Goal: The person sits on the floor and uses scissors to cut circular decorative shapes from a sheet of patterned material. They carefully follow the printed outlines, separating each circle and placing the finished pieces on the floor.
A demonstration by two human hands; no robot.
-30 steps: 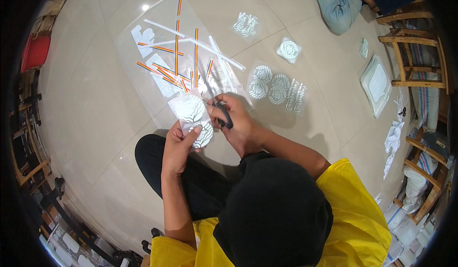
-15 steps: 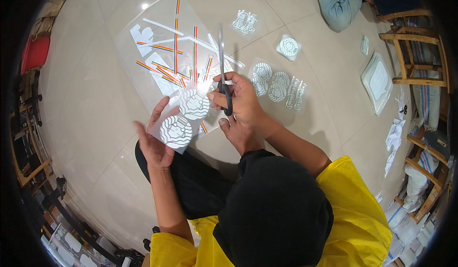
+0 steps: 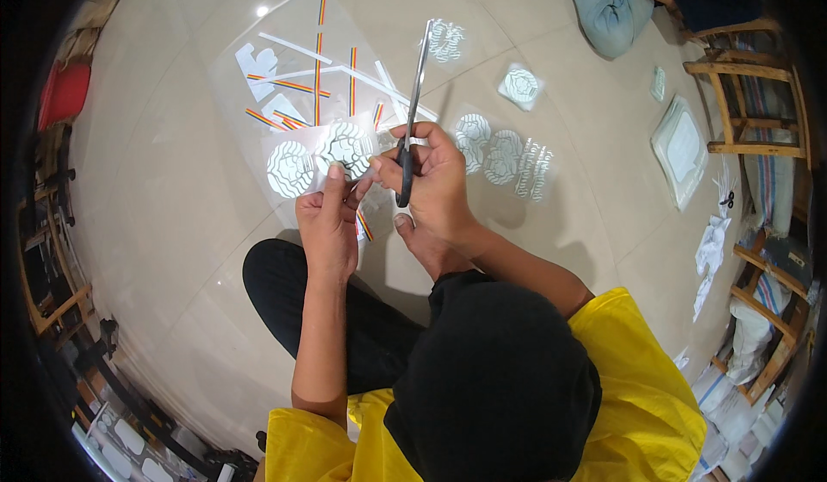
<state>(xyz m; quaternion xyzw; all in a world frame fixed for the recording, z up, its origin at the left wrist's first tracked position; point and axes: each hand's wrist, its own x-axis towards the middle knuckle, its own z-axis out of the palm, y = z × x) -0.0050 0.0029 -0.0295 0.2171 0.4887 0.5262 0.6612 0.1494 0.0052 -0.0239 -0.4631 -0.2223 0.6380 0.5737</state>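
A clear decal sheet with two round, wavy-lined white designs (image 3: 290, 170) is held up in front of me. My left hand (image 3: 329, 228) is closed on its lower edge, the thumb lying over one round design. A pair of scissors (image 3: 403, 176) with black handles sits in my right hand (image 3: 438, 176), its metal blades pointing away from me. The fingertips of that hand also meet the sheet's right edge. Beneath lie a large transparent film (image 3: 226, 107) and rainbow-striped strips (image 3: 318, 77), with white strips (image 3: 297, 49) among them.
More decal sheets (image 3: 502, 156) lie on the tiled floor to the right, near a small stack of round decals (image 3: 520, 86). Farther right are a plastic-wrapped pack (image 3: 680, 150) and wooden chairs (image 3: 745, 103). Another person's leg (image 3: 610, 17) is at the far right.
The decal sheet has turned and moved up and away from me. My left hand has shifted from its left side to its lower edge. The scissor blades now tilt more to the right.
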